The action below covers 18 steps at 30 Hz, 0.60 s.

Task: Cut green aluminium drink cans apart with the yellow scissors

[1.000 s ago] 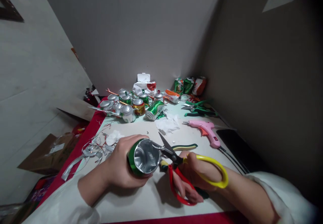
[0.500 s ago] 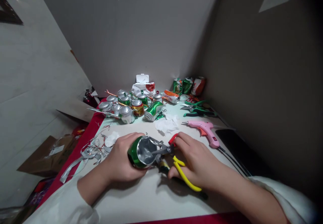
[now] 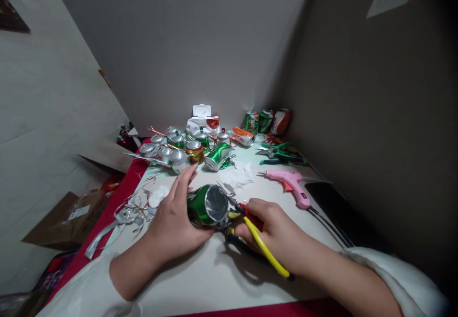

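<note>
My left hand [image 3: 168,217] cradles a cut-open green drink can [image 3: 197,207] on its side, thumb below and fingers raised and spread above it. The can's open silver end [image 3: 216,203] faces right. In my right hand [image 3: 270,221] is a pair of scissors [image 3: 263,240] with yellow and red handles. Their grey blades reach the can's cut rim, where a thin curl of metal [image 3: 225,190] stands off. Another dark tool with yellow parts [image 3: 234,233] lies partly hidden beneath the right hand.
A pink glue gun [image 3: 295,183] and green-handled pliers [image 3: 277,155] lie at the right. Small can-made pots [image 3: 179,159] crowd the back left, near a whole green can [image 3: 218,157]. Metal scraps [image 3: 130,217] sit left; crumpled tissue [image 3: 238,175] lies behind the hands.
The can has shifted slightly right and turned in my left hand, whose fingers have lifted off its top. The scissors have swung, and their handles are closer together.
</note>
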Each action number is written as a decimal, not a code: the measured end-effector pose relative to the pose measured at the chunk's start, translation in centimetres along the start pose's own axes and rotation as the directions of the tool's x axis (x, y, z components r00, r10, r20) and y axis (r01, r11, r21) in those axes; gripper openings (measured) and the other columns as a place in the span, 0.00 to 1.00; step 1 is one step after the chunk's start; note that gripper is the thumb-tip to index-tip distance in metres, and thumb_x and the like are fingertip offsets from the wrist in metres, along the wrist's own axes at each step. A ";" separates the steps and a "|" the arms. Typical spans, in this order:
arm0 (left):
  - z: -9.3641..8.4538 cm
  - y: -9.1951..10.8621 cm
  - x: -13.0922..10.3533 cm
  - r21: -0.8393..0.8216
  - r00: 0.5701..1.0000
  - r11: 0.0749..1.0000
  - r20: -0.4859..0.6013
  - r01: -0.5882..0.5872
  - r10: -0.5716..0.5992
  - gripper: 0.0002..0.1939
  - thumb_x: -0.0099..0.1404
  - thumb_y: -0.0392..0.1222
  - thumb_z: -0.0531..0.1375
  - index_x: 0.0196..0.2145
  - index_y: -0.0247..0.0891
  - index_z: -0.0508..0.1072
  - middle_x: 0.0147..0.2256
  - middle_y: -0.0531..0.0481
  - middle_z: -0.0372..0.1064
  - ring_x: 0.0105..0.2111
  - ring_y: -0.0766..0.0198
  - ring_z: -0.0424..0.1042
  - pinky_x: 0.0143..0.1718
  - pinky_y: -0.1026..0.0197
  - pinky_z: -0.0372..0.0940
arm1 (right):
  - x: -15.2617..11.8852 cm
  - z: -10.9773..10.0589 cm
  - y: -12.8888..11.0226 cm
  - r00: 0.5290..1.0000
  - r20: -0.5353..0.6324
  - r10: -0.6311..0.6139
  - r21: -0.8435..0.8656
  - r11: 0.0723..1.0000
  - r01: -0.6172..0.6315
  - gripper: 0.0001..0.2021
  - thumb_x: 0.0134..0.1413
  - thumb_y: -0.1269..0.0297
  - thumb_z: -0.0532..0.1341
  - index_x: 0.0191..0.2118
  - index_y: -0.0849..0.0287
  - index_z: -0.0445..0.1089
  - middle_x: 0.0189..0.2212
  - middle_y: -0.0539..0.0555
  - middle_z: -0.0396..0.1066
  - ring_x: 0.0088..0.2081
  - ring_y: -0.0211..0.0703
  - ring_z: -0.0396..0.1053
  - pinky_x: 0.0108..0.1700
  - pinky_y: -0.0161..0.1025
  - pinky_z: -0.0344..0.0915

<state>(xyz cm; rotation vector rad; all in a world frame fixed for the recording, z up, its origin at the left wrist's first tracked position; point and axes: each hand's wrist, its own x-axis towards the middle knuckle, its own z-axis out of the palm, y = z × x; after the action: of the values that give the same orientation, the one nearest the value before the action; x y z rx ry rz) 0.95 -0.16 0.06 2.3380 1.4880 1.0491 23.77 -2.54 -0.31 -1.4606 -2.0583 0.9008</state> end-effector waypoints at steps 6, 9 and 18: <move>-0.2 0.1 0.0 0.108 1.000 0.994 0.015 -0.025 0.023 0.51 0.48 0.42 0.69 0.66 0.41 0.51 0.62 0.40 0.61 0.59 0.46 0.65 0.58 0.48 0.65 | 0.0 0.2 -0.5 0.984 0.143 0.105 0.177 0.976 -0.129 0.19 0.57 0.46 0.58 0.29 0.59 0.62 0.23 0.46 0.58 0.26 0.36 0.55 0.26 0.33 0.52; -0.4 0.1 0.1 0.062 0.997 0.998 0.072 -0.019 0.014 0.33 0.48 0.36 0.65 0.54 0.44 0.66 0.51 0.47 0.72 0.50 0.51 0.73 0.51 0.53 0.69 | 0.2 -0.2 -0.5 0.999 0.031 0.020 -0.043 0.999 -0.019 0.18 0.52 0.47 0.64 0.34 0.59 0.64 0.32 0.51 0.65 0.31 0.41 0.62 0.31 0.36 0.56; -0.4 0.2 -0.2 -0.037 0.992 0.999 0.126 -0.006 0.011 0.29 0.47 0.37 0.66 0.49 0.44 0.68 0.42 0.50 0.75 0.40 0.54 0.74 0.42 0.55 0.68 | 0.5 0.5 0.7 0.976 -0.125 -0.177 -0.404 0.908 0.112 0.27 0.55 0.37 0.58 0.36 0.62 0.67 0.35 0.58 0.65 0.32 0.47 0.64 0.33 0.41 0.59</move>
<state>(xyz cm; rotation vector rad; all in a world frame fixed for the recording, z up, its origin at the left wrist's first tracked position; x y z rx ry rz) 0.80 -0.50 0.32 2.3396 1.4024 0.9039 23.71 -2.02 -1.18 -1.4905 -2.2781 0.3036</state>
